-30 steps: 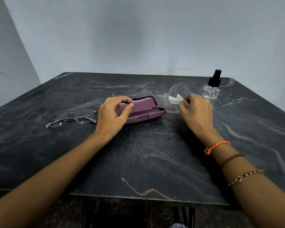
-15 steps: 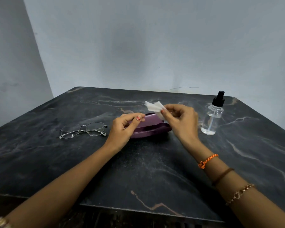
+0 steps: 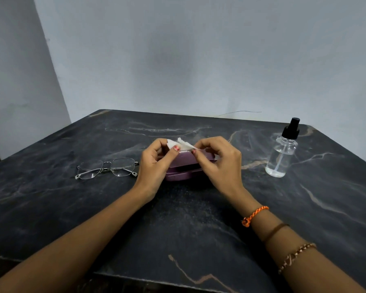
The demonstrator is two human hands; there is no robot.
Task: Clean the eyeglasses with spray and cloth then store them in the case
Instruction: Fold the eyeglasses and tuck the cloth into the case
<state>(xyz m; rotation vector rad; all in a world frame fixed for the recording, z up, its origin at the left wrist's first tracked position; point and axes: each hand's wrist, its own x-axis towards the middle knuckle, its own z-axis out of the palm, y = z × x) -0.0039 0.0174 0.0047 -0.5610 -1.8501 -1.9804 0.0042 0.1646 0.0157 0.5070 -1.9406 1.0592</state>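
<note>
while both hands pinch it, the small white cloth (image 3: 183, 145) sits stretched between them, just above the purple case (image 3: 183, 169). the left hand (image 3: 154, 166) pinches one edge with thumb and fingers curled round it, and the right hand (image 3: 218, 163) pinches the opposite corner between thumb and forefinger, so each hand is closed on the fabric. directly under the grip the case lies on the dark marble table (image 3: 188, 229) with its lid partly raised. to the left of the grip, apart from the left hand, the eyeglasses (image 3: 107, 168) rest on the table with lenses facing up, untouched. further off to the right of the grip stands the spray bottle (image 3: 282, 153), upright, with clear liquid inside.

the step in hand looks like unfolding the cloth, with spraying and wiping not yet done. to do it well, draw the two pinches apart gently so the folds open flat rather than bunching. keep the fabric lifted off the gritty-looking tabletop, since dust picked up there could scratch a lens. a fully opened cloth gives a clean double layer to wrap each lens between thumb and finger. one hand will need to let go before reaching for the bottle or the frame.
</note>
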